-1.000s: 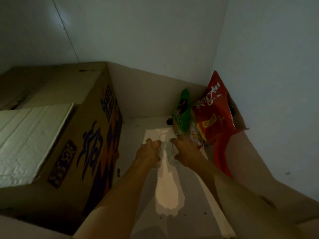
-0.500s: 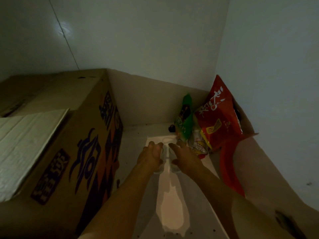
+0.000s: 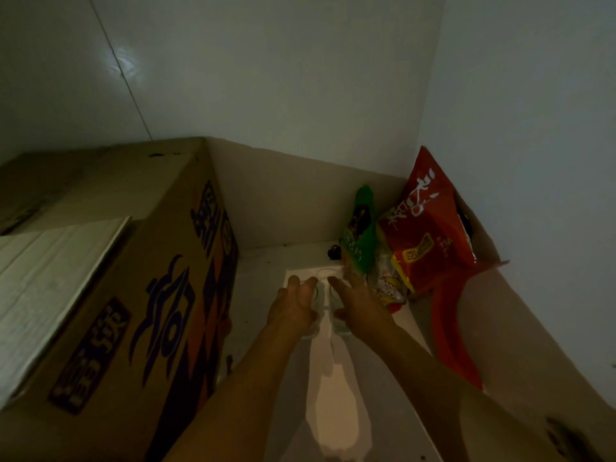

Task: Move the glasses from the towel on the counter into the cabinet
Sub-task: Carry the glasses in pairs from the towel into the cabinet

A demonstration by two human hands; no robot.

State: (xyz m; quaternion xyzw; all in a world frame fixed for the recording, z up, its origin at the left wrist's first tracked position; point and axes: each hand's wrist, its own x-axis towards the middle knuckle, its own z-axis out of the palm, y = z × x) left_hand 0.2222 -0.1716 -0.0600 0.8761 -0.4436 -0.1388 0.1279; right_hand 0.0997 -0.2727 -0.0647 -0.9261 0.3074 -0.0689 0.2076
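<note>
Clear little drinking glasses (image 3: 328,308) stand side by side on the white cabinet shelf (image 3: 263,295). The left hand (image 3: 293,308) and right hand (image 3: 358,306) each cup one loosely, fingers spread. I think letting go comes next; pull back slowly.

Brown cardboard box (image 3: 110,295) with dark blue and orange printed characters, white panel on top. Red snack bag (image 3: 430,235) with white characters and a yellow label; green packet (image 3: 358,241) beside it. Clear glasses (image 3: 328,295), white shelf (image 3: 260,295).
</note>
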